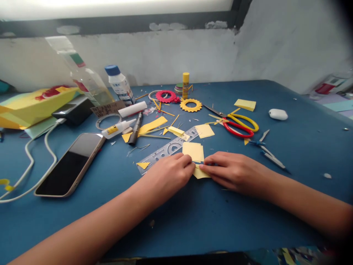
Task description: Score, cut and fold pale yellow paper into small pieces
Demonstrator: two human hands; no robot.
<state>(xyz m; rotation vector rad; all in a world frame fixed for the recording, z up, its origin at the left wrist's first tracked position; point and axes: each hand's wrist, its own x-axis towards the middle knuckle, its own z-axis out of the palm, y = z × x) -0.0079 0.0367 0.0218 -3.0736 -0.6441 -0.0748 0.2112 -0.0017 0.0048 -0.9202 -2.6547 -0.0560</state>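
Observation:
Between my two hands a small piece of pale yellow paper (202,173) lies on the blue table, partly covered by my fingers. My left hand (179,170) is closed with its fingertips pinching the paper's left edge. From the other side, my right hand (233,170) presses thumb and fingers on the paper's right edge. Just beyond them sit pale yellow paper squares (193,150), with another square (204,130) farther back. A clear plastic ruler (165,149) runs diagonally beside my left hand, with a yellow scrap on its near end.
Red-and-yellow-handled scissors (238,123) and a compass (271,156) lie to the right. A phone (70,165), glue bottle (118,129) and black marker (135,129) are on the left. Behind stand a glue stick (185,86) and a blue-capped bottle (120,84); yellow (191,105) and red paper rings (166,96) lie nearby.

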